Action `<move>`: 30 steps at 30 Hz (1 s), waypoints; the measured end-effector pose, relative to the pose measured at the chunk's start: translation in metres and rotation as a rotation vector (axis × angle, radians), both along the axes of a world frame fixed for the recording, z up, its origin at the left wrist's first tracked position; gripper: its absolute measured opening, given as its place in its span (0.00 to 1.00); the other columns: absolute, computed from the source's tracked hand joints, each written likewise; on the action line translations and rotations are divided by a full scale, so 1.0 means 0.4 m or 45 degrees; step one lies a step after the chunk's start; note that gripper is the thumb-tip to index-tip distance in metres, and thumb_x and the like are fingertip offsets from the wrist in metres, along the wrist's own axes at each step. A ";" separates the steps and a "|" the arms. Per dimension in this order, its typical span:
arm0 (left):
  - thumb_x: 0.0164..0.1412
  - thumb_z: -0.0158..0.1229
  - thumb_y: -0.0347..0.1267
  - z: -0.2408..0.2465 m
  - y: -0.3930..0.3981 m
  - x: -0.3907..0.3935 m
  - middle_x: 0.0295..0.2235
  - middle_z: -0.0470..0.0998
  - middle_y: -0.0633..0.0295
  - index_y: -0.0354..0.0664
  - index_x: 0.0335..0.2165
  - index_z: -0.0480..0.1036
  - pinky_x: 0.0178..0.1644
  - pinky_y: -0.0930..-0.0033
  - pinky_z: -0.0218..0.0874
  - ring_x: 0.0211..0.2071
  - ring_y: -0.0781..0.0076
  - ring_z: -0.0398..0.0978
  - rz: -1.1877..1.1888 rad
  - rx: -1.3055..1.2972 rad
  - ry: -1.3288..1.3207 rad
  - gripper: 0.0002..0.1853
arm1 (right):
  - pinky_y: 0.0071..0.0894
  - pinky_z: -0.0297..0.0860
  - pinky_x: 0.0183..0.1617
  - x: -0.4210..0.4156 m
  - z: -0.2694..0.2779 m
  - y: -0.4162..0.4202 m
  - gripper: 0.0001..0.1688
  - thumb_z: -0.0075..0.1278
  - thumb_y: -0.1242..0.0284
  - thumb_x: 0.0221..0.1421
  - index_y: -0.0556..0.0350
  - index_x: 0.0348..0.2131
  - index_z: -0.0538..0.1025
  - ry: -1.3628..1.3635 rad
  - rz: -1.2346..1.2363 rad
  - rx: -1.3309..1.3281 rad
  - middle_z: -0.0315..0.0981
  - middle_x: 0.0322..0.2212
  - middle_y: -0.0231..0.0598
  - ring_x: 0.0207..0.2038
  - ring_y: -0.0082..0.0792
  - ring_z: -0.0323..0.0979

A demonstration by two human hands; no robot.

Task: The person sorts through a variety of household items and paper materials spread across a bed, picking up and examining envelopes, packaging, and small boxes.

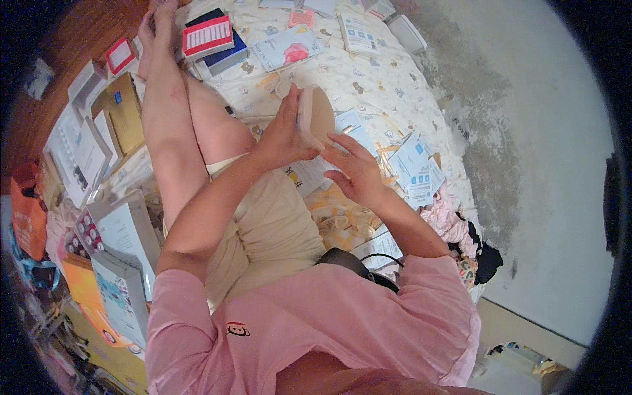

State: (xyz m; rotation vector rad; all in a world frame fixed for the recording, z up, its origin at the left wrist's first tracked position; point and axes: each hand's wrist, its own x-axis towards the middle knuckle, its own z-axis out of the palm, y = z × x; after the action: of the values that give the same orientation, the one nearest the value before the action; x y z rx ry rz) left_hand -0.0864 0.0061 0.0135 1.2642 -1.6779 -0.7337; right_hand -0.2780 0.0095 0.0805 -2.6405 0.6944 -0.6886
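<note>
My left hand [286,133] grips a pale, rounded flat object [317,116], perhaps a box or lid, tilted above the bed. Its far side is blurred, so its exact kind cannot be told. At its lower edge is my right hand [353,170], fingers apart, the fingertips touching or close to the edge. Under and beside my right hand lie light blue printed packets [417,170] and a printed sheet [308,173]. Beyond the held object, a face mask packet [288,48] with a pink picture lies on the patterned bedsheet [365,89].
A red-rimmed box with white slots [208,37] rests on a dark blue box [227,59]. Left of my legs stand a gold box [129,111] and several white boxes. Clothes [447,217] lie at the bed's right edge, beside a worn wall [543,148]. A black bag [340,259] is near my waist.
</note>
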 end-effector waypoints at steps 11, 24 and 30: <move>0.27 0.68 0.34 -0.027 -0.026 0.015 0.52 0.49 0.46 0.37 0.54 0.38 0.57 0.62 0.43 0.54 0.51 0.49 0.078 -0.226 -0.132 0.59 | 0.36 0.56 0.52 0.039 -0.031 -0.129 0.35 0.54 0.80 0.37 0.57 0.48 0.61 -0.294 -0.393 0.322 0.60 0.47 0.49 0.50 0.47 0.58; 0.27 0.68 0.36 -0.021 -0.031 0.029 0.53 0.45 0.44 0.31 0.54 0.33 0.59 0.61 0.40 0.55 0.51 0.46 0.261 -0.123 0.138 0.62 | 0.41 0.63 0.39 0.035 -0.313 -0.007 0.31 0.60 0.69 0.32 0.61 0.39 0.67 0.458 -0.545 0.584 0.68 0.30 0.51 0.36 0.47 0.67; 0.28 0.68 0.37 -0.022 -0.033 0.032 0.53 0.46 0.44 0.32 0.54 0.35 0.59 0.60 0.40 0.55 0.50 0.46 0.251 -0.141 0.137 0.61 | 0.40 0.65 0.28 -0.068 -0.211 -0.041 0.19 0.52 0.71 0.42 0.55 0.37 0.70 0.612 -0.555 0.508 0.69 0.19 0.50 0.24 0.47 0.69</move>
State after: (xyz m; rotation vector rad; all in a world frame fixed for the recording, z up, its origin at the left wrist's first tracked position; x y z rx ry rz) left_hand -0.0738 -0.0070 0.0046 1.2680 -1.4631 -0.5728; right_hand -0.3054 -0.0070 -0.0040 -2.2994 1.4022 0.0166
